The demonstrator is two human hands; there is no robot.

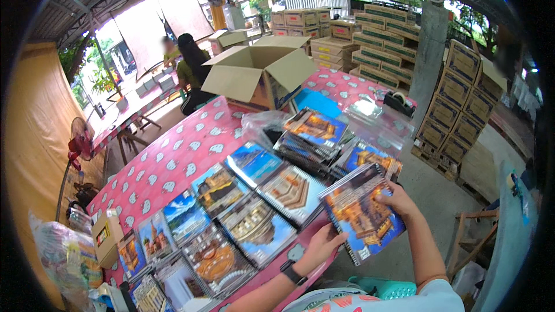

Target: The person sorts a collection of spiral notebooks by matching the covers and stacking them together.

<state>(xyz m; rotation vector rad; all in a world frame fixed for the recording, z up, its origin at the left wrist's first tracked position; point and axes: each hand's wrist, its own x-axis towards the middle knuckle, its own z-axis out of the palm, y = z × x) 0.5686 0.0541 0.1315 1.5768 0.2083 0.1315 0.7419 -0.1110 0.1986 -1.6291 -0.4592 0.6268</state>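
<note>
A spiral notebook [363, 219] with a photo of a lit-up building on a blue ground is held tilted over the table's near right edge. My right hand [400, 201] grips its right side, thumb on the cover. At its lower left edge my left hand [321, 248] has its fingers behind the notebook and its thumb on the front. Rows of spiral notebooks lie to the left, among them one with an octagonal building [291, 192], one with a domed roof [255, 228] and one with a blue sea scene [252, 162]. Beyond are stacked notebooks [317, 127].
The table has a pink patterned cloth [191, 138]. An open cardboard box [254, 75] stands at its back, near a blue sheet [318, 104], clear plastic sleeves [378, 124] and a tape dispenser [399, 104]. Stacked cartons [457, 101] stand at right. Two people sit farther off.
</note>
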